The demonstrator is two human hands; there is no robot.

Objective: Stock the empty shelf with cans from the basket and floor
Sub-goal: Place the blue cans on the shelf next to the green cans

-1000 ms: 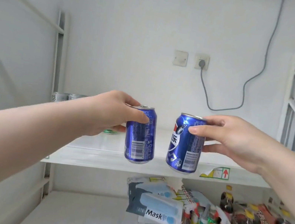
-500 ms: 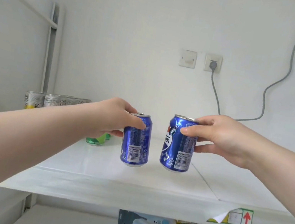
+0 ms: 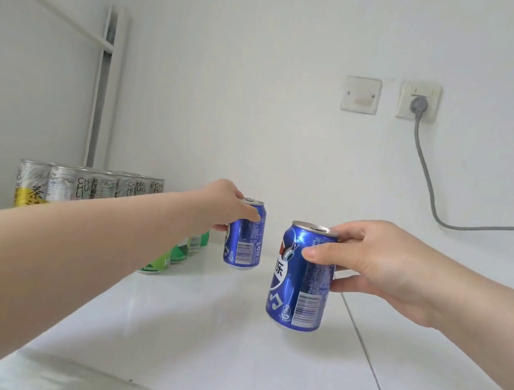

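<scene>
- Silver tea cans [image 3: 59, 189] and green cans [image 3: 167, 258] are already lined up far left on the shelf [image 3: 207, 339], so it's partly stocked, with plenty of board left to fill.
- The far blue cola can [image 3: 245, 237] is gripped round its top by the left hand [image 3: 222, 209], right beside the green row.
- The near blue cola can [image 3: 301, 280] is clamped between thumb and fingers of the right hand [image 3: 386, 267], seemingly just off the board.

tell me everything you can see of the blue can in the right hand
The blue can is glossy metal with a silver top and pull tab, a round logo, a white character and a barcode. Slightly tilted, it sits at or just above the white shelf, mid-right; contact is unclear. The right hand grips its upper part from the right.
</scene>
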